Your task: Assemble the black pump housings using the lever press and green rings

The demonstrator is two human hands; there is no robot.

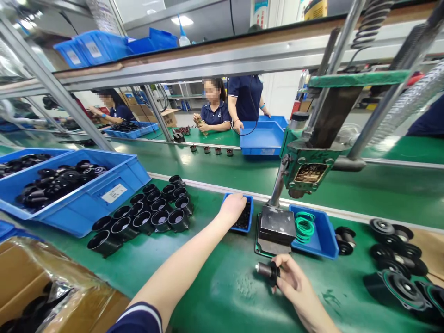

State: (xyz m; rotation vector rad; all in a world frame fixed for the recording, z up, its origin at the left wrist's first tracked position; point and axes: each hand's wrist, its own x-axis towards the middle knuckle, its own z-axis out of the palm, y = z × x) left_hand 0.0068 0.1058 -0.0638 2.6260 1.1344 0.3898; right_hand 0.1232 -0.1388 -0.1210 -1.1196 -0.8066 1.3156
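My left hand (235, 206) reaches into a small blue bin (251, 213) of small black parts (245, 216). Its fingers are curled down and partly hidden, so what they pinch does not show. My right hand (291, 277) grips a spool-like black part (266, 270) by its flange, above the green bench. A grey cylinder with a pale tip sticks out of that part to the left. Between my hands, a dark metal block (277, 224) stands under the green press head (307, 169).
A blue bin (321, 240) holds green rings (305, 227). More spool-like parts (395, 249) lie at right. Black cups (152, 215) stand left, by a large blue crate (104, 194). A cardboard box (86, 296) sits at lower left. Co-workers (217, 113) are across the bench.
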